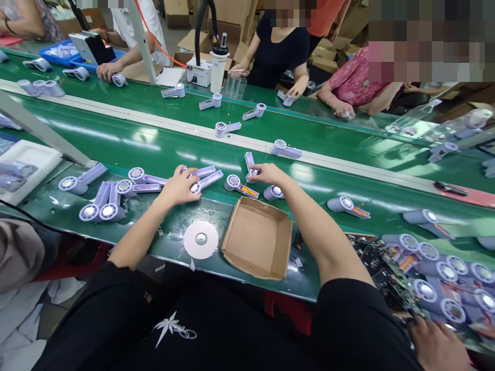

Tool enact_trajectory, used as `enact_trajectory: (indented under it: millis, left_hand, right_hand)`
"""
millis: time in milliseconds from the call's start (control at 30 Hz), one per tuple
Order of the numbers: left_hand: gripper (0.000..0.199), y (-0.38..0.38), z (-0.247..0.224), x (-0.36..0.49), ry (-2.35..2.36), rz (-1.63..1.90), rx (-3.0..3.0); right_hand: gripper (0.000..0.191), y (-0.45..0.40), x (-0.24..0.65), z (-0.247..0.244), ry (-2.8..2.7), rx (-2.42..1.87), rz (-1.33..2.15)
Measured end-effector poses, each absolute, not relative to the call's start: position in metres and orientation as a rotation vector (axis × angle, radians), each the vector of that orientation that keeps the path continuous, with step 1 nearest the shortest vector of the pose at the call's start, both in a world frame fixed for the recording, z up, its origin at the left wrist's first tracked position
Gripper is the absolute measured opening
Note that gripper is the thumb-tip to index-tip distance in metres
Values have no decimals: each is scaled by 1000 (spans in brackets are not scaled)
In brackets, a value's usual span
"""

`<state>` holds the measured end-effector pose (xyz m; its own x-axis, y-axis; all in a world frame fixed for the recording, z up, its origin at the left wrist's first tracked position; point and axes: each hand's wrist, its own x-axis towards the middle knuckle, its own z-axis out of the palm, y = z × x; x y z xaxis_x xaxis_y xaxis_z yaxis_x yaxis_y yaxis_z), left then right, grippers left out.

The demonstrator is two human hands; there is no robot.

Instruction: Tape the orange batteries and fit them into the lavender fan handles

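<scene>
My left hand [178, 186] is closed round the head end of a lilac handheld fan [211, 179], and a second fan lies right behind it, partly under my fingers. The open handles of both point right. With bent fingers my right hand [266, 173] grips the round head of another lilac fan [248, 159], its handle pointing away from me. Between my hands lies a fan with orange wiring in its handle [247, 191]. One more fan head [273, 192] sits just below my right wrist, its handle hidden by my arm.
An open cardboard box [257, 234] and a roll of white tape [200, 239] lie before me. Several fans are grouped at left; more are piled at right beside circuit boards [386, 268]. A co-worker's hand [439, 342] rests at lower right. Fans lie along the green conveyor belt [174, 141], with people opposite.
</scene>
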<state>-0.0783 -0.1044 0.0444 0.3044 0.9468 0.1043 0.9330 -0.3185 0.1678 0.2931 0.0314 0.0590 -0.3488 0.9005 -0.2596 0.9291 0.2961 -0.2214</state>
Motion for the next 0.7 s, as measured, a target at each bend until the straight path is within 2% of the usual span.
enact_trajectory:
  millis: [133, 267, 533, 633, 700]
  left_hand:
    - [46, -205, 39, -107, 1982, 220, 2310]
    - [41, -269, 27, -125, 2213, 237, 2100]
    - [51, -260, 29, -139, 2349, 236, 1848]
    - [54, -262, 40, -134, 2397, 350, 1843]
    - [51, -275, 53, -124, 2363, 583, 1834]
  right_hand:
    - [56, 1, 287, 76, 2596, 1964, -499]
    - [53, -42, 239, 93, 2873, 1669, -629]
    - [51, -100, 110, 69, 2856, 966, -754]
    - [51, -107, 106, 64, 3000, 892, -808]
    - [49, -112, 127, 68, 3082, 941, -800]
